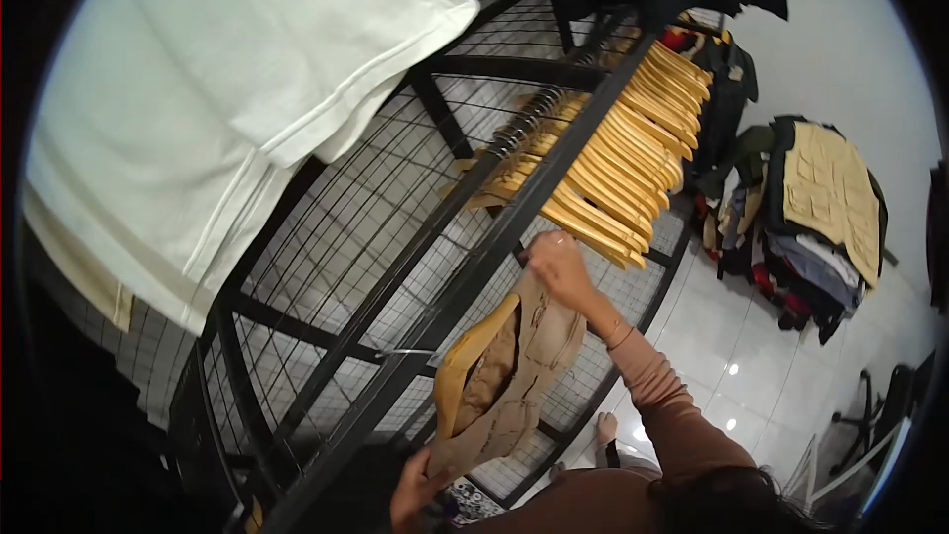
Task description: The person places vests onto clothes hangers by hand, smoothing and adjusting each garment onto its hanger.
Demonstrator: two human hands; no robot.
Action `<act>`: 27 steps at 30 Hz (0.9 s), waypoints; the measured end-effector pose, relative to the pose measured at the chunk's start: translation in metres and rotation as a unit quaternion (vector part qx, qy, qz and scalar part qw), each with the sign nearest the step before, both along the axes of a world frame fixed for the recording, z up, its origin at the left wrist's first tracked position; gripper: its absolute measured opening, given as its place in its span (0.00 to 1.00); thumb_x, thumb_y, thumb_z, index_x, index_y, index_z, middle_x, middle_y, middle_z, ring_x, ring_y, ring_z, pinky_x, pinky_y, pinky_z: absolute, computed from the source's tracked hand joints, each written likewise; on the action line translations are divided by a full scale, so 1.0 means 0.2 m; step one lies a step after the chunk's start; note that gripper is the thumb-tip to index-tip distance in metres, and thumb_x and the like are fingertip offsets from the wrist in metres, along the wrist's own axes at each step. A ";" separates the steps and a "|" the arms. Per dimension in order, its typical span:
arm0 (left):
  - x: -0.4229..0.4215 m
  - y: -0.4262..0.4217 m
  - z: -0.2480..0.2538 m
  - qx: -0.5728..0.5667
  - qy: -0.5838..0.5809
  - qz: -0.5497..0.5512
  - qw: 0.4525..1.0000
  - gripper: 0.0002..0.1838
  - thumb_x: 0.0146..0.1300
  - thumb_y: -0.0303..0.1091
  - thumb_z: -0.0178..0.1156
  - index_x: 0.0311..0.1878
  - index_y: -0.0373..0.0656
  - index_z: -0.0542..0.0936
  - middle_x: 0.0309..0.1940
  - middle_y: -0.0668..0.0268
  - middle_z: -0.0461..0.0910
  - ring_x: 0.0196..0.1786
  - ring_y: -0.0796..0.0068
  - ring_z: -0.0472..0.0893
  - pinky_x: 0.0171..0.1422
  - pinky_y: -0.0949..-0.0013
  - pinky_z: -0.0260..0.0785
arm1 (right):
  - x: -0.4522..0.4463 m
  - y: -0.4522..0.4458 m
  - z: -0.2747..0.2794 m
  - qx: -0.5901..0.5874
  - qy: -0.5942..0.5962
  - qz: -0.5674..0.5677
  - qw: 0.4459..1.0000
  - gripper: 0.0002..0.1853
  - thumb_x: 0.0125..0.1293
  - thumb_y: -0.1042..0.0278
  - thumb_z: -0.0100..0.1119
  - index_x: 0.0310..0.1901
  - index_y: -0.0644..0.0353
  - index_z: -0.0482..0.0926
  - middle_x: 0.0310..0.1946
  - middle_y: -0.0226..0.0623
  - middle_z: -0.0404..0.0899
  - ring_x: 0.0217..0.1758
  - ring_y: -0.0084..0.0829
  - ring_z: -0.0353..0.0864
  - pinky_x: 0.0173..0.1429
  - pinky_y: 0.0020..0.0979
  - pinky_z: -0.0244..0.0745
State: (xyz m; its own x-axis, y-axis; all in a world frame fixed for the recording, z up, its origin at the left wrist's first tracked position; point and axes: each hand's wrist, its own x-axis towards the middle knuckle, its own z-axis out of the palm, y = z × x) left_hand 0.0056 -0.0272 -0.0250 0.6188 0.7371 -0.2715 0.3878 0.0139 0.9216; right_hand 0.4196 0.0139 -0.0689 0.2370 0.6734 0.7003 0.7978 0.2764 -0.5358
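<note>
A brown vest [539,356] with stitched seams hangs on a wooden hanger [453,381], whose metal hook reaches to the black rail. My right hand [560,272] is closed on the vest's upper end, close to the row of bare hangers. At the other end, my left hand [417,489] pinches the vest's edge near the hanger's lower tip; some of its fingers are hidden. The neck opening faces the rail, and the hanger's far arm is covered by the cloth.
Several bare wooden hangers [618,153] hang along the black rack [534,208], which has wire mesh panels. Pale garments [227,89] hang at the upper left, dark ones at the top. A clothes pile [820,208] stands on the white tiled floor [702,336], with a chair at the lower right.
</note>
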 end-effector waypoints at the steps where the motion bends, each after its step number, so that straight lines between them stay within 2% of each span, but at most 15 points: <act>1: -0.01 0.01 -0.02 0.007 0.002 -0.006 1.000 0.21 0.52 0.24 0.63 0.51 0.35 0.73 0.41 0.66 0.77 0.45 0.78 0.74 0.51 0.71 0.68 | 0.04 -0.01 0.04 -0.002 -0.009 0.015 1.000 0.18 0.67 0.55 0.46 0.42 0.61 0.78 0.37 0.43 0.74 0.43 0.46 0.72 0.49 0.43 0.65; 3: -0.03 0.03 -0.04 0.021 0.009 -0.014 1.000 0.20 0.52 0.25 0.62 0.50 0.36 0.74 0.39 0.68 0.77 0.44 0.80 0.73 0.49 0.72 0.68 | 0.07 -0.04 0.15 -0.106 0.093 -0.030 0.990 0.13 0.62 0.59 0.55 0.33 0.63 0.75 0.32 0.40 0.72 0.38 0.42 0.71 0.46 0.36 0.66; 4: -0.04 0.03 -0.03 0.022 0.002 0.003 1.000 0.20 0.52 0.25 0.62 0.50 0.36 0.74 0.39 0.68 0.77 0.44 0.80 0.73 0.49 0.72 0.68 | 0.05 -0.05 0.23 -0.106 0.083 -0.014 0.991 0.13 0.62 0.59 0.55 0.33 0.63 0.75 0.32 0.40 0.72 0.38 0.42 0.71 0.46 0.36 0.66; 6: -0.01 0.03 -0.01 0.086 0.043 -0.029 0.995 0.19 0.53 0.25 0.62 0.50 0.36 0.74 0.35 0.63 0.80 0.40 0.75 0.79 0.45 0.71 0.70 | -0.03 -0.14 0.47 -0.026 0.016 0.137 0.990 0.12 0.61 0.61 0.57 0.36 0.63 0.76 0.32 0.41 0.74 0.38 0.43 0.73 0.44 0.37 0.67; 7: 0.03 0.01 0.03 0.082 0.035 -0.012 0.996 0.19 0.53 0.25 0.62 0.50 0.36 0.74 0.35 0.63 0.80 0.40 0.75 0.79 0.45 0.71 0.70 | -0.06 -0.16 0.53 0.012 -0.015 0.212 0.977 0.12 0.60 0.62 0.59 0.37 0.63 0.77 0.31 0.41 0.75 0.38 0.44 0.73 0.44 0.37 0.67; 9: 0.12 -0.01 0.13 0.279 0.059 -0.036 0.958 0.16 0.55 0.27 0.61 0.48 0.35 0.74 0.30 0.53 0.79 0.35 0.58 0.81 0.39 0.67 0.71 | -0.17 -0.17 0.58 -0.012 -0.026 0.282 0.959 0.14 0.60 0.61 0.59 0.39 0.64 0.77 0.32 0.42 0.76 0.39 0.43 0.75 0.44 0.36 0.69; 11: 0.18 -0.02 0.18 0.286 0.071 -0.021 0.955 0.16 0.56 0.29 0.60 0.47 0.35 0.74 0.30 0.51 0.79 0.35 0.54 0.80 0.38 0.66 0.71 | -0.26 -0.18 0.61 -0.052 -0.031 0.387 0.920 0.17 0.59 0.61 0.61 0.43 0.66 0.77 0.34 0.43 0.79 0.42 0.40 0.78 0.45 0.33 0.71; 13: 0.22 -0.04 0.21 0.304 0.105 -0.020 0.947 0.15 0.58 0.32 0.60 0.46 0.36 0.75 0.29 0.47 0.77 0.34 0.46 0.78 0.35 0.62 0.70 | -0.26 -0.18 0.63 -0.105 -0.032 0.386 0.916 0.17 0.59 0.62 0.62 0.43 0.67 0.77 0.33 0.43 0.80 0.39 0.40 0.79 0.43 0.32 0.72; 15: 0.23 -0.04 0.22 0.304 0.098 -0.015 0.947 0.15 0.58 0.34 0.60 0.45 0.36 0.75 0.28 0.48 0.77 0.34 0.47 0.78 0.35 0.62 0.70 | -0.26 -0.17 0.64 -0.197 -0.016 0.361 0.912 0.16 0.58 0.64 0.63 0.42 0.67 0.77 0.30 0.41 0.80 0.34 0.39 0.80 0.40 0.29 0.73; 18: 0.23 -0.02 0.24 0.322 0.091 -0.024 0.942 0.15 0.60 0.37 0.59 0.45 0.36 0.75 0.28 0.48 0.77 0.32 0.47 0.78 0.34 0.61 0.69 | -0.25 -0.23 0.64 -0.139 -0.021 0.353 0.925 0.16 0.57 0.63 0.64 0.41 0.66 0.78 0.29 0.42 0.80 0.30 0.37 0.80 0.36 0.30 0.74; 20: 0.22 -0.02 0.23 0.318 0.058 -0.074 0.943 0.15 0.60 0.37 0.58 0.45 0.36 0.73 0.26 0.48 0.76 0.31 0.46 0.77 0.32 0.59 0.67 | -0.22 -0.27 0.67 -0.112 -0.024 0.345 0.932 0.16 0.57 0.63 0.64 0.41 0.66 0.78 0.29 0.42 0.80 0.28 0.36 0.80 0.34 0.30 0.74; 23: 0.23 -0.05 0.26 0.313 0.040 -0.110 0.943 0.16 0.61 0.38 0.58 0.44 0.36 0.73 0.25 0.48 0.76 0.31 0.47 0.77 0.31 0.60 0.67 | -0.20 -0.37 0.77 -0.228 -0.031 0.346 0.910 0.21 0.57 0.62 0.64 0.48 0.66 0.76 0.37 0.45 0.81 0.39 0.36 0.82 0.43 0.29 0.74; 24: 0.24 -0.07 0.28 0.308 0.042 -0.117 0.943 0.16 0.60 0.38 0.58 0.45 0.36 0.73 0.25 0.49 0.76 0.31 0.48 0.78 0.32 0.61 0.68 | -0.24 -0.40 0.81 -0.230 -0.032 0.343 0.910 0.21 0.57 0.62 0.64 0.48 0.66 0.76 0.37 0.45 0.81 0.39 0.36 0.82 0.43 0.29 0.74; 26: 0.26 -0.09 0.29 0.299 0.040 -0.127 0.945 0.16 0.60 0.39 0.58 0.45 0.37 0.74 0.25 0.50 0.76 0.31 0.50 0.78 0.32 0.63 0.69 | -0.36 -0.47 0.88 -0.009 0.194 0.383 0.903 0.27 0.60 0.61 0.61 0.58 0.69 0.70 0.48 0.50 0.77 0.54 0.39 0.77 0.56 0.32 0.71; 27: 0.27 -0.09 0.28 0.294 0.023 -0.138 0.945 0.16 0.61 0.39 0.58 0.45 0.37 0.73 0.24 0.50 0.76 0.29 0.50 0.78 0.31 0.62 0.68 | -0.38 -0.50 0.91 -0.013 0.193 0.378 0.905 0.27 0.60 0.61 0.61 0.58 0.69 0.70 0.48 0.50 0.77 0.54 0.39 0.77 0.56 0.32 0.71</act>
State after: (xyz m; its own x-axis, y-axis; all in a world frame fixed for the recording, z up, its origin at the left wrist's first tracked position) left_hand 0.0597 -0.0451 0.0312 0.8071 0.5810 0.1049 0.3410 -0.6037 0.7206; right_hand 0.3429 -0.0856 0.1124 -0.0755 0.7602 0.6453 0.1373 0.6489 -0.7483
